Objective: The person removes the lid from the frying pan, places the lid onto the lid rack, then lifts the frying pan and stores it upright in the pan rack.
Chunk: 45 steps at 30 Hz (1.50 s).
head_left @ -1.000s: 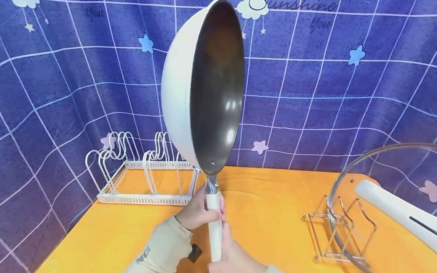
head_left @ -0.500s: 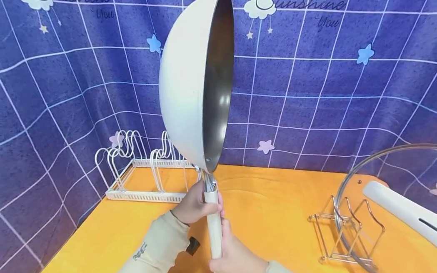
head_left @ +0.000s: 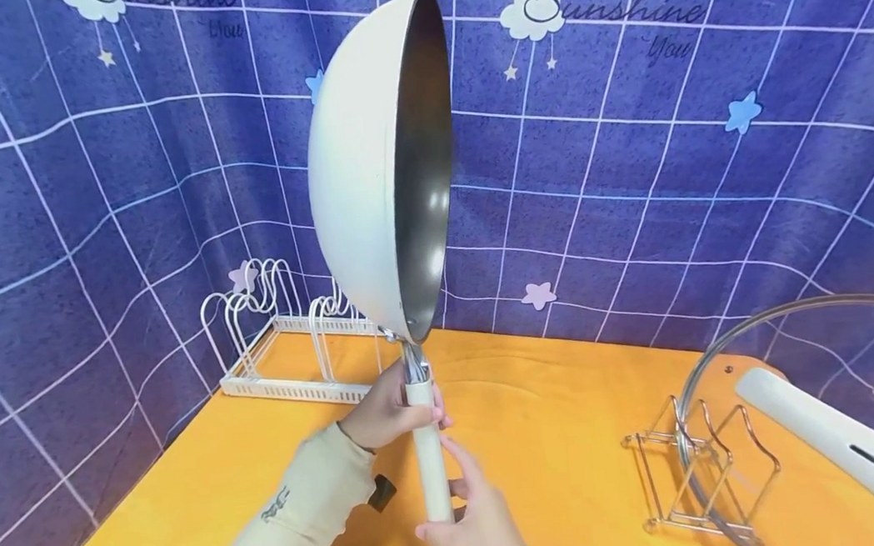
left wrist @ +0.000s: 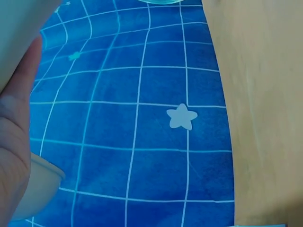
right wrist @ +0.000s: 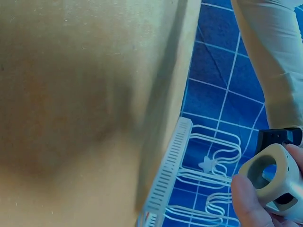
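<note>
Your left hand (head_left: 381,410) has its fingers curled round the upper handle (head_left: 433,474); your right hand (head_left: 485,516) is loose, index finger extended, thumb touching the handle's lower end. The pan (head_left: 355,169) stands raised at 12 o'clock from your hands, the white rack (head_left: 286,389) at 10.

head view: bright, even | glare inside pan (head_left: 370,168) | wrist views: blue-tinted, seemingly soft | table (right wrist: 61,94) shadowed

White pan (head_left: 355,169), dark interior, held upright, handle (head_left: 433,474) downward.
</note>
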### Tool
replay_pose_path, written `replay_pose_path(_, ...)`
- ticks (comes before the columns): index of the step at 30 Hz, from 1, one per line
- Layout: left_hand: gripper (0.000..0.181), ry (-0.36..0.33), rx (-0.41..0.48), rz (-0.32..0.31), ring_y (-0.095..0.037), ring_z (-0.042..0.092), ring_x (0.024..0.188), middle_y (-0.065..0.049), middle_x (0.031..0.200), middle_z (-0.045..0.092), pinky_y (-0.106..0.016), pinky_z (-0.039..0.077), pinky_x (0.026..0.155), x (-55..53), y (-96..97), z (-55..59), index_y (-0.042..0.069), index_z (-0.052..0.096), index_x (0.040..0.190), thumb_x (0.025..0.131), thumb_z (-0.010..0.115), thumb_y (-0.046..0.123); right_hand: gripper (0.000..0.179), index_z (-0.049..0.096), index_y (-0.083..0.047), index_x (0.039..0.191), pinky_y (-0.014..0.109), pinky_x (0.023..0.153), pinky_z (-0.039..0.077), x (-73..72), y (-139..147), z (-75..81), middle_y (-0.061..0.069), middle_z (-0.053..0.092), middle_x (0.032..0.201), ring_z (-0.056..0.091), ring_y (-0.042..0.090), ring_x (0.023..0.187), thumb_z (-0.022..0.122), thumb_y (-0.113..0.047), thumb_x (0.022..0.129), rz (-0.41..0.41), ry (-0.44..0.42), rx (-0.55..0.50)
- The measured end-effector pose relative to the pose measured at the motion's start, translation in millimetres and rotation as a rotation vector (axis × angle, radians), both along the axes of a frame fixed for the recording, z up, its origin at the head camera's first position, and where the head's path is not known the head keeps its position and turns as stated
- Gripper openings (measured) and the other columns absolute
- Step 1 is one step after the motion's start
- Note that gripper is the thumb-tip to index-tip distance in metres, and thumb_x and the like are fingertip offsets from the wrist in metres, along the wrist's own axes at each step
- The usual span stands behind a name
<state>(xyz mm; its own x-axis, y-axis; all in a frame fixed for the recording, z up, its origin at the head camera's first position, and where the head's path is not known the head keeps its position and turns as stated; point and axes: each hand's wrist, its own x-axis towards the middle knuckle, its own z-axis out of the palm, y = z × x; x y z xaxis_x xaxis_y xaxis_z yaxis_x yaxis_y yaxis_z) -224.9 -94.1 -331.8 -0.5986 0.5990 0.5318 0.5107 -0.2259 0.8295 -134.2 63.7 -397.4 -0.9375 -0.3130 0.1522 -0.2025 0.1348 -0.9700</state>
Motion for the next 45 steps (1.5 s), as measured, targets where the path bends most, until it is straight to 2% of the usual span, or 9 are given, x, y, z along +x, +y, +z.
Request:
replay_pose_path(5, 0.025, 0.026, 0.004, 0.01, -0.011, 0.067, 0.072, -0.04, 0.074, 0.052, -0.044, 0.058, 0.066, 1.6, -7.1, -3.3, -0.017, 0.033, 0.094, 0.078, 0.051, -0.011, 0.087, 0.026, 0.002, 0.145, 0.035, 0.061, 0.059, -0.7, -5.9, -1.9, 0.029, 0.06, 0.109, 0.069, 0.026, 0.075, 0.074, 0.006, 0.073, 0.023, -0.001, -0.021)
replay_pose_path(13, 0.028, 0.026, 0.007, -0.009, -0.01, 0.066, 0.073, -0.04, 0.073, 0.05, -0.042, 0.058, 0.068, 0.9, -12.3, -2.0, -0.017, 0.03, 0.095, 0.077, 0.05, -0.009, 0.083, 0.029, 0.002, 0.142, 0.031, 0.06, 0.058, -3.9, -13.2, -0.3, 0.033, 0.06, 0.107, 0.069, 0.019, 0.071, 0.074, 0.006, 0.072, 0.041, 0.002, -0.075)
replay_pose_path(17, 0.028, 0.003, -0.007, 0.023, -0.011, 0.066, 0.072, -0.04, 0.074, 0.05, -0.042, 0.058, 0.069, 0.8, -14.8, 0.2, -0.017, 0.032, 0.095, 0.078, 0.051, -0.008, 0.084, 0.028, 0.001, 0.143, 0.031, 0.059, 0.058, -4.7, -15.0, 2.4, 0.031, 0.062, 0.105, 0.068, 0.017, 0.07, 0.073, 0.007, 0.071, 0.06, -0.003, -0.085)
replay_pose_path(21, 0.03, -0.005, -0.01, 0.06, -0.013, 0.067, 0.071, -0.039, 0.074, 0.052, -0.042, 0.058, 0.068, 1.9, -19.4, 1.2, -0.01, 0.034, 0.102, 0.078, 0.052, -0.009, 0.085, 0.028, 0.0, 0.144, 0.031, 0.059, 0.058, -5.4, -17.5, 4.8, 0.03, 0.061, 0.107, 0.068, 0.018, 0.072, 0.072, 0.007, 0.072, 0.081, -0.008, -0.086)
replay_pose_path(24, 0.037, -0.003, -0.011, 0.069, -0.014, 0.067, 0.071, -0.038, 0.074, 0.053, -0.04, 0.058, 0.068, 2.3, -22.6, 0.4, -0.005, 0.033, 0.109, 0.078, 0.052, -0.01, 0.085, 0.027, -0.001, 0.144, 0.03, 0.059, 0.058, -5.8, -19.1, 4.8, 0.031, 0.06, 0.108, 0.068, 0.019, 0.073, 0.072, 0.008, 0.073, 0.093, -0.007, -0.081)
replay_pose_path(28, 0.034, 0.002, -0.026, 0.075, -0.015, 0.067, 0.072, -0.038, 0.075, 0.054, -0.037, 0.058, 0.068, 2.5, -26.0, -0.5, -0.005, 0.034, 0.107, 0.079, 0.053, -0.01, 0.084, 0.028, -0.002, 0.144, 0.03, 0.058, 0.058, -7.1, -21.0, 3.0, 0.031, 0.06, 0.109, 0.068, 0.019, 0.074, 0.071, 0.007, 0.073, 0.11, -0.007, -0.084)
replay_pose_path(34, 0.032, 0.002, -0.032, 0.078, -0.015, 0.066, 0.072, -0.037, 0.075, 0.054, -0.038, 0.058, 0.069, 3.4, -30.2, -2.0, -0.007, 0.035, 0.105, 0.08, 0.054, -0.01, 0.084, 0.029, -0.004, 0.144, 0.027, 0.059, 0.057, -8.4, -24.2, 0.1, 0.024, 0.064, 0.1, 0.067, 0.014, 0.069, 0.072, 0.007, 0.073, 0.123, -0.006, -0.086)
replay_pose_path(39, 0.027, -0.007, -0.038, 0.102, -0.015, 0.066, 0.072, -0.036, 0.075, 0.055, -0.038, 0.058, 0.07, 4.9, -33.3, -2.8, -0.005, 0.037, 0.1, 0.079, 0.054, -0.01, 0.085, 0.027, -0.004, 0.145, 0.027, 0.061, 0.057, -8.5, -26.5, -1.9, 0.013, 0.066, 0.094, 0.067, 0.013, 0.067, 0.072, 0.006, 0.073, 0.145, -0.023, -0.103)
replay_pose_path(45, 0.029, 0.016, -0.065, 0.123, -0.015, 0.066, 0.071, -0.034, 0.075, 0.057, -0.036, 0.058, 0.068, 4.8, -38.1, -3.2, -0.011, 0.034, 0.1, 0.08, 0.054, -0.012, 0.086, 0.025, -0.005, 0.146, 0.029, 0.061, 0.058, -10.0, -30.4, -4.1, 0.012, 0.064, 0.096, 0.067, 0.013, 0.069, 0.07, 0.007, 0.074, 0.167, -0.036, -0.127)
